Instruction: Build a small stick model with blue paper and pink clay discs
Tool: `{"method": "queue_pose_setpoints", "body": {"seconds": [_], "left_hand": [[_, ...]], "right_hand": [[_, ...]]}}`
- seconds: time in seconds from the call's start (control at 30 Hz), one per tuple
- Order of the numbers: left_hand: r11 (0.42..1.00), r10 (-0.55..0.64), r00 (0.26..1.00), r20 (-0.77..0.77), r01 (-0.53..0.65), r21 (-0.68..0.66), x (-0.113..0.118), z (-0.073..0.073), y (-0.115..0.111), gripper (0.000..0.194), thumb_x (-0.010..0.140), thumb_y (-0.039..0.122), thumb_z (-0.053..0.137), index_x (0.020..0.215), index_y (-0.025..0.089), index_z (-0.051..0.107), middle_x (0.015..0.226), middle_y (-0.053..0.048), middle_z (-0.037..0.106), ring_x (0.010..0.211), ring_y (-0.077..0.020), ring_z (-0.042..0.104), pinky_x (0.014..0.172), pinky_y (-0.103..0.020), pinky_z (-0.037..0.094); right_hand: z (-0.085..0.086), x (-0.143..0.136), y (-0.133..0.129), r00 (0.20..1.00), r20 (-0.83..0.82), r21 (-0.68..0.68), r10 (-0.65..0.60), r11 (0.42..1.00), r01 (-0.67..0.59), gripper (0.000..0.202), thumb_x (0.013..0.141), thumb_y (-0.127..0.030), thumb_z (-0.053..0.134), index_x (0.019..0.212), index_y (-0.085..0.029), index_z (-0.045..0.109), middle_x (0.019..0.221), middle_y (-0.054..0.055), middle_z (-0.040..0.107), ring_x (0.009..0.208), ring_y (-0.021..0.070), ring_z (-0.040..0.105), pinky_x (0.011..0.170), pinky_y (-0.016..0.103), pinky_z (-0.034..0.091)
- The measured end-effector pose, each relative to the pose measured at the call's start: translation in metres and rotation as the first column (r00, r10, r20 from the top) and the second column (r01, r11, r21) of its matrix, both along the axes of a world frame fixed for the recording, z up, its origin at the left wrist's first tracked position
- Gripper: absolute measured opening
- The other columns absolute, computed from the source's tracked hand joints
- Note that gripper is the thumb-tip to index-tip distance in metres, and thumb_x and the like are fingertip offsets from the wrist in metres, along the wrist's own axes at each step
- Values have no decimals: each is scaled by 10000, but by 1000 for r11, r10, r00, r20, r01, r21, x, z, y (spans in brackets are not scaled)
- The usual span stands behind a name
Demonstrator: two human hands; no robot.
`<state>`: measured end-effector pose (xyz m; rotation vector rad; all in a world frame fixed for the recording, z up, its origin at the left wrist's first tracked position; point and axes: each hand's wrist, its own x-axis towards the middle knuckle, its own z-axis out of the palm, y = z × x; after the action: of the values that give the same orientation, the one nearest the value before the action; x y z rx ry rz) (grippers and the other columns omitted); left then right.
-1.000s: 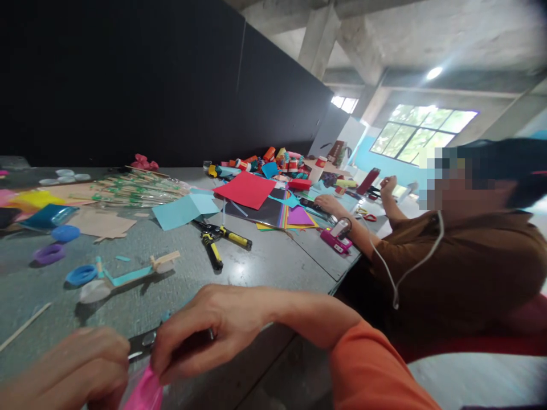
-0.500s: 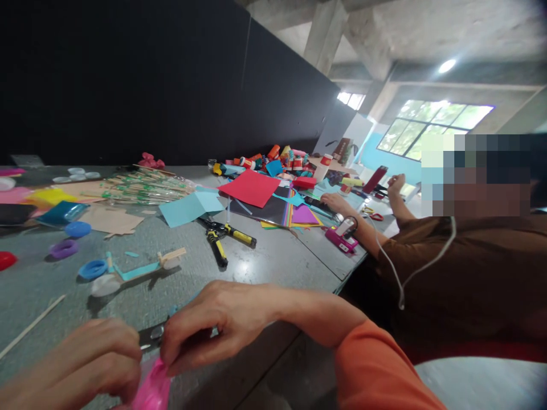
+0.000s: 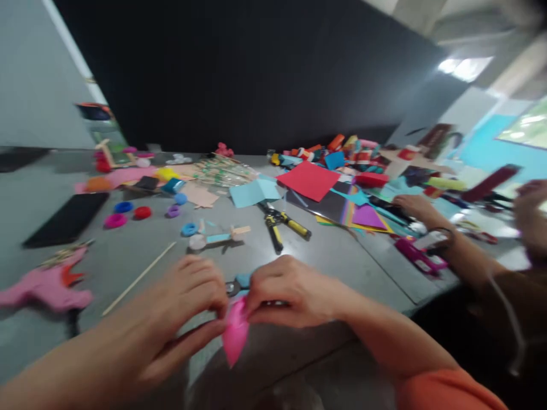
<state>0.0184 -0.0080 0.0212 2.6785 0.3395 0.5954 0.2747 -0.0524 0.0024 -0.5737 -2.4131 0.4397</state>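
Observation:
Near the front edge of the table, my left hand (image 3: pixel 188 310) and my right hand (image 3: pixel 290 290) meet, both closed in a pinch. Between their fingertips hangs a limp, shiny pink balloon (image 3: pixel 235 330), its lower end tapering to a point. Just behind the fingers lies a tool with a round metal pivot (image 3: pixel 232 287), mostly hidden by my hands. Beyond them sits a small craft model (image 3: pixel 220 238) of sticks, light-blue paper and bottle caps. Yellow-and-black pliers (image 3: pixel 276 225) lie to its right.
A pink glue gun (image 3: pixel 47 287), a thin wooden stick (image 3: pixel 139 279) and a black phone-like slab (image 3: pixel 68 219) lie on the left. Coloured caps (image 3: pixel 115 220), a red paper sheet (image 3: pixel 310 180) and wrapped sticks (image 3: pixel 222 171) spread farther back. A co-worker's arm (image 3: pixel 465 247) reaches in from the right.
My view has swung left and shows more of the table's left side, with the glue gun. Both hands still pinch the pink balloon, which now hangs more fully in sight.

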Motion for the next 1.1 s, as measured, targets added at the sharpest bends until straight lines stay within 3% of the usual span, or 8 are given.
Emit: {"method": "queue_pose_setpoints", "body": {"seconds": [0.13,0.2,0.4,0.5,0.63,0.8,0.97,1.1], "left_hand": [[979,137,990,38,-129,-160,-1,-13,-3,621,857,328,776,1376,309,435,1336,-60,611,1252,-234,588,1032,-348,523],[947,182,982,40,-164,-277,0,-24,-2,768,840,350,795,1464,332,348,1435,-80,567,1327,-256,563,1067,-377,520],[809,154,987,41,-102,-578,8,-40,2,527,861,250,758,1332,294,526,1269,-52,666,1100,-202,688,956,-347,584],[840,186,982,34,-142,-524,10,-39,1,432,870,229,739,1266,284,576,1178,-12,685,1005,-177,680,885,-311,577],[883,285,958,43,-245,-400,10,-38,-1,342,880,222,735,1179,258,574,1044,22,661,885,-147,618,794,-272,524],[928,329,934,139,-293,-230,8,-40,-3,348,876,208,740,1135,247,511,1056,0,597,918,-161,584,804,-287,481],[960,275,946,175,-259,-109,6,-40,-4,323,911,210,711,1154,245,500,1081,-21,571,976,-173,573,840,-301,475],[965,257,952,169,-244,-96,6,-39,-5,232,935,191,680,1107,229,529,1072,-23,569,967,-162,585,837,-288,491]], "right_hand": [[-4,-1,-4,984,-107,50,-144,987,150,92,1002,-230,619,928,-176,611,791,14,653,708,118,603,650,237,435],[-7,-3,-4,977,-127,115,-171,976,185,91,998,-235,626,930,-184,595,788,17,649,707,126,601,637,246,437],[-11,-5,-5,972,-141,263,-187,940,218,84,1001,-246,610,949,-182,596,825,49,681,707,139,608,624,262,460],[-10,-5,-8,968,-157,214,-198,950,229,146,1002,-306,614,971,-166,638,853,68,687,731,149,618,629,269,479],[-8,-9,-12,920,-211,126,-330,924,361,65,977,-190,617,955,-159,671,875,64,654,779,146,620,670,271,505],[-10,-16,-13,846,-259,-55,-466,882,468,34,935,-209,677,951,-185,696,968,61,635,788,133,614,613,245,501],[-18,-22,-10,817,-310,-302,-487,865,401,79,919,-261,724,918,-183,724,909,35,668,685,108,581,587,237,483],[-26,-27,-9,791,-365,-407,-491,848,339,98,908,-251,736,990,-201,757,905,37,715,762,136,633,637,250,494]]}}
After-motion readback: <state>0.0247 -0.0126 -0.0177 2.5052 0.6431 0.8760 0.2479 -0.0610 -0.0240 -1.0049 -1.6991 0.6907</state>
